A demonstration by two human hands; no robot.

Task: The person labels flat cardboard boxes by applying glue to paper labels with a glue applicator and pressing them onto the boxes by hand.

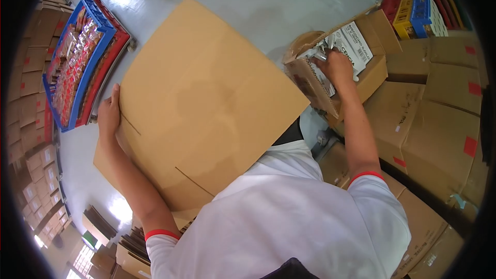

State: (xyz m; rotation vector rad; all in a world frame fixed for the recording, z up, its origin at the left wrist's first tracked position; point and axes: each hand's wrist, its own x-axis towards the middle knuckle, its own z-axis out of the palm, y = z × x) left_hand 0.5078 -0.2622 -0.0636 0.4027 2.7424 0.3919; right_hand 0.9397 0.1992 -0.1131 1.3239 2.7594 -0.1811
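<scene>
A large brown flattened cardboard box (206,93) with two slits along its lower left side spans the space in front of me. My left hand (109,111) grips its left edge, thumb up along the rim. At right, my right hand (336,64) reaches into an open carton (380,72). Its fingers are curled at a silvery, shiny item (319,52), whose kind I cannot make out. White printed labels (356,44) with black lettering and a barcode lie in the carton around that hand.
A blue crate (107,26) of wrapped packs sits on a red one at left. Closed cartons with red tags (434,139) are stacked at right, below colored crates (421,13). More cartons (31,98) line the far left. Folded cardboard (132,258) stands at lower left.
</scene>
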